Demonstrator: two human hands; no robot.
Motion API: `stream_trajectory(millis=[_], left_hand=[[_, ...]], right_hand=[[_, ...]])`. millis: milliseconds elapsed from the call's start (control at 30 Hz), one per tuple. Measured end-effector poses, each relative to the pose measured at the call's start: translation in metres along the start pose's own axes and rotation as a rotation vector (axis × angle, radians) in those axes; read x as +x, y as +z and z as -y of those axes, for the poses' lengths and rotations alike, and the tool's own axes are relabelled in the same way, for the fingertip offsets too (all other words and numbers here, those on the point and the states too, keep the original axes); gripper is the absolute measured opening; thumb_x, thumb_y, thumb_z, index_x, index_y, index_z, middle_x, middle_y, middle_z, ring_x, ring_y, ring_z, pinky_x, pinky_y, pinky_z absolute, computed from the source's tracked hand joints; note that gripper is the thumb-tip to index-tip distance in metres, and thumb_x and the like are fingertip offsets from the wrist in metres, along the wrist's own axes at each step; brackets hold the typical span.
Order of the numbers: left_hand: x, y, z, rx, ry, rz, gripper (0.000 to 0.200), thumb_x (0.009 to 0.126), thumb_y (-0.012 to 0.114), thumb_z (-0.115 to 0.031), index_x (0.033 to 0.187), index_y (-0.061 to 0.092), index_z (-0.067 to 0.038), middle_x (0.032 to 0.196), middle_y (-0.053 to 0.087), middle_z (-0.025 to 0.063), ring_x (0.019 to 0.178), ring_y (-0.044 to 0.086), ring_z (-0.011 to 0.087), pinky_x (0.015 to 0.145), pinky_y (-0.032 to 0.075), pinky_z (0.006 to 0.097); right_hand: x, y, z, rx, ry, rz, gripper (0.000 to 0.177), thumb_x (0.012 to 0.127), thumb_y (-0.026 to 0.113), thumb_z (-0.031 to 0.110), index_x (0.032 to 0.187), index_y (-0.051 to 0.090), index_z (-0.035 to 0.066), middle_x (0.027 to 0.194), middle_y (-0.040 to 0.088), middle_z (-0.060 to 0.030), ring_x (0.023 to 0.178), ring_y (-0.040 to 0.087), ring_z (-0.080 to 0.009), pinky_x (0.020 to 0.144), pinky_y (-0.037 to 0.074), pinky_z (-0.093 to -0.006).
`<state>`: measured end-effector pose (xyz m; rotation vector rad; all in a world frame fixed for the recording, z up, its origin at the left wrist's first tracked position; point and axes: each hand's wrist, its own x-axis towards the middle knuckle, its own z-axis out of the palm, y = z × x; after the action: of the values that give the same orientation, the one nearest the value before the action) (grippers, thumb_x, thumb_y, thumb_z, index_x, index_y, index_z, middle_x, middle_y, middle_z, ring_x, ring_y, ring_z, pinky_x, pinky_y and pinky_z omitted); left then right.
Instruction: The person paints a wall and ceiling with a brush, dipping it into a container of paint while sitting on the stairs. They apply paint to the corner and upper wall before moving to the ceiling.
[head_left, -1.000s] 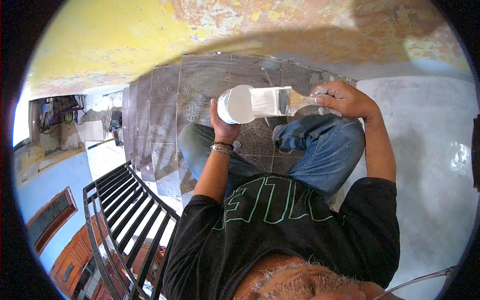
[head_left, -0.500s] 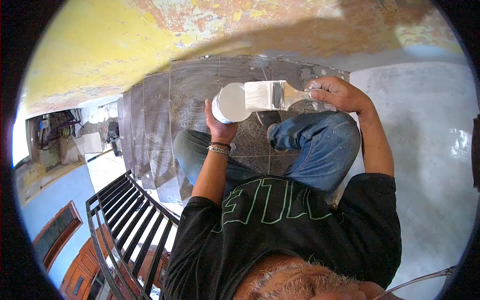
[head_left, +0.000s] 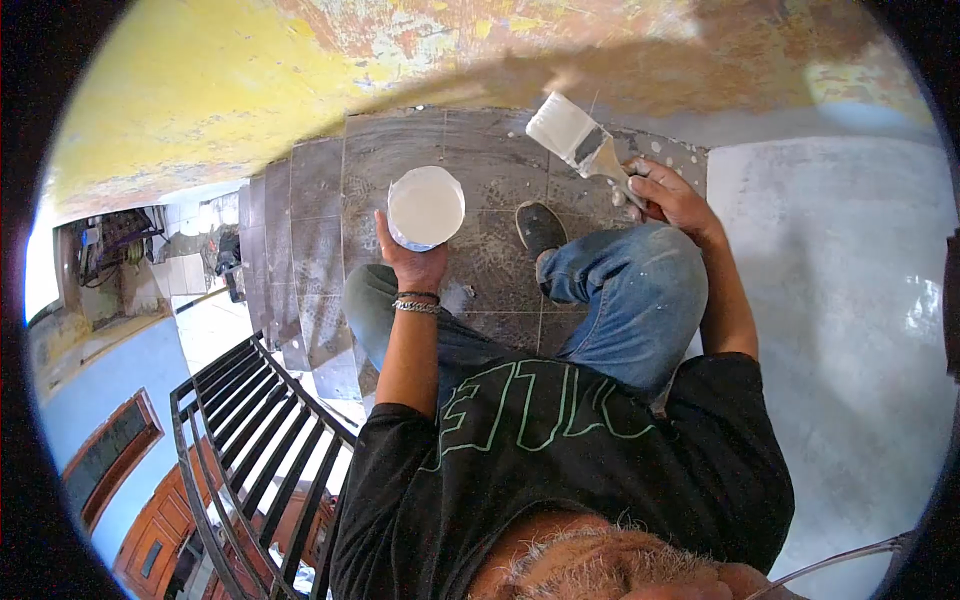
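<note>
Away from the tub (head_left: 427, 205) the wide brush (head_left: 578, 137) has swung, up to the tub's two o'clock, bristles pointing between ten and eleven. From where I stand, the right hand (head_left: 672, 200) pinches its handle; the left hand (head_left: 415, 262) holds the tub, one digit at eight o'clock, others hidden.

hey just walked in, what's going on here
A person in a black T-shirt is handling painting gear. The left grip holds up a white tub with pale, paint-like contents. The right grip has a wide paintbrush by its handle. The brush is clear of the tub, its whitened bristles pointing toward the patchy yellow and brown wall; whether they touch it is hard to tell.
</note>
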<state>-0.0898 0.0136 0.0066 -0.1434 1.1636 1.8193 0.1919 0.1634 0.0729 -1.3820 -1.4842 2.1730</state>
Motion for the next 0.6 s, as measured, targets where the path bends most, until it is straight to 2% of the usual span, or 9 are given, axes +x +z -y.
stream_trajectory(millis=[33, 67, 133, 167, 300, 433, 500, 533, 600], left_hand=[[0.013, -0.015, 0.002, -0.292, -0.182, 0.14, 0.054, 0.08, 0.036, -0.052, 0.114, 0.046, -0.01, 0.112, 0.05, 0.0053, 0.103, 0.047, 0.0226, 0.089, 0.034, 0.0383], [0.024, -0.026, 0.012, -0.287, -0.188, 0.14, 0.054, 0.08, 0.036, -0.052, 0.114, 0.046, -0.01, 0.112, 0.05, 0.0053, 0.103, 0.047, 0.0226, 0.089, 0.034, 0.0383], [0.029, -0.024, 0.021, -0.192, -0.247, 0.121, 0.054, 0.078, 0.037, -0.054, 0.115, 0.044, -0.015, 0.113, 0.048, 0.0042, 0.102, 0.047, 0.0245, 0.078, 0.04, 0.0432], [0.033, -0.022, 0.027, -0.182, -0.266, 0.148, 0.054, 0.078, 0.037, -0.054, 0.115, 0.044, -0.015, 0.113, 0.048, 0.0042, 0.102, 0.047, 0.0245, 0.078, 0.04, 0.0432], [0.044, -0.015, 0.047, -0.126, -0.264, 0.162, 0.055, 0.078, 0.036, -0.054, 0.117, 0.043, -0.015, 0.116, 0.047, 0.0056, 0.102, 0.045, 0.0264, 0.079, 0.036, 0.0464], [0.048, -0.006, 0.051, -0.13, -0.241, 0.219, 0.055, 0.078, 0.036, -0.053, 0.118, 0.042, -0.015, 0.118, 0.045, 0.0057, 0.105, 0.043, 0.0275, 0.081, 0.034, 0.0488], [0.05, -0.005, 0.047, -0.147, -0.236, 0.251, 0.054, 0.078, 0.036, -0.053, 0.117, 0.042, -0.016, 0.118, 0.045, 0.0054, 0.107, 0.042, 0.0269, 0.081, 0.033, 0.0493], [0.05, -0.005, 0.043, -0.138, -0.218, 0.179, 0.053, 0.079, 0.036, -0.051, 0.117, 0.043, -0.016, 0.118, 0.044, 0.0048, 0.108, 0.04, 0.0264, 0.081, 0.033, 0.0497], [0.046, 0.001, 0.034, -0.128, -0.194, 0.1, 0.051, 0.079, 0.035, -0.05, 0.116, 0.043, -0.016, 0.118, 0.044, 0.0041, 0.109, 0.039, 0.0259, 0.081, 0.033, 0.05]], right_hand=[[0.007, 0.005, -0.009, 0.086, -0.012, -0.091, 0.039, 0.083, 0.052, 0.025, 0.114, 0.044, 0.002, 0.088, 0.056, -0.0032, 0.063, 0.047, -0.0072, 0.055, 0.038, -0.0185], [0.018, 0.005, -0.013, 0.092, -0.01, -0.095, 0.039, 0.083, 0.052, 0.025, 0.114, 0.044, 0.002, 0.088, 0.056, -0.0032, 0.063, 0.047, -0.0072, 0.055, 0.038, -0.0185], [0.033, 0.012, -0.013, -0.124, 0.02, -0.055, 0.035, 0.083, 0.05, 0.024, 0.111, 0.047, 0.004, 0.083, 0.055, -0.0036, 0.064, 0.045, -0.0069, 0.055, 0.036, -0.0182], [0.036, 0.017, -0.009, -0.112, 0.018, -0.021, 0.037, 0.082, 0.051, 0.025, 0.113, 0.047, 0.003, 0.088, 0.054, -0.0044, 0.066, 0.046, -0.0075, 0.057, 0.037, -0.0193], [0.035, 0.03, 0.012, -0.224, 0.03, 0.102, 0.043, 0.08, 0.054, 0.028, 0.114, 0.048, 0.003, 0.097, 0.053, -0.0055, 0.072, 0.046, -0.0092, 0.06, 0.038, -0.0217], [0.051, 0.017, -0.017, -0.387, -0.07, 0.151, 0.044, 0.079, 0.055, 0.029, 0.114, 0.047, 0.003, 0.093, 0.053, -0.0058, 0.071, 0.046, -0.0092, 0.06, 0.038, -0.0218], [0.039, 0.015, -0.014, -0.289, 0.019, 0.113, 0.042, 0.08, 0.055, 0.029, 0.112, 0.048, 0.002, 0.09, 0.053, -0.0049, 0.069, 0.045, -0.0082, 0.059, 0.037, -0.0207], [0.033, 0.014, -0.013, -0.198, 0.109, 0.08, 0.04, 0.08, 0.055, 0.029, 0.11, 0.049, 0.002, 0.086, 0.054, -0.0041, 0.066, 0.045, -0.0072, 0.057, 0.037, -0.0197], [0.036, 0.002, -0.026, -0.199, 0.029, 0.141, 0.04, 0.081, 0.054, 0.029, 0.109, 0.049, 0.002, 0.086, 0.053, -0.0036, 0.07, 0.047, -0.0089, 0.061, 0.038, -0.022]])
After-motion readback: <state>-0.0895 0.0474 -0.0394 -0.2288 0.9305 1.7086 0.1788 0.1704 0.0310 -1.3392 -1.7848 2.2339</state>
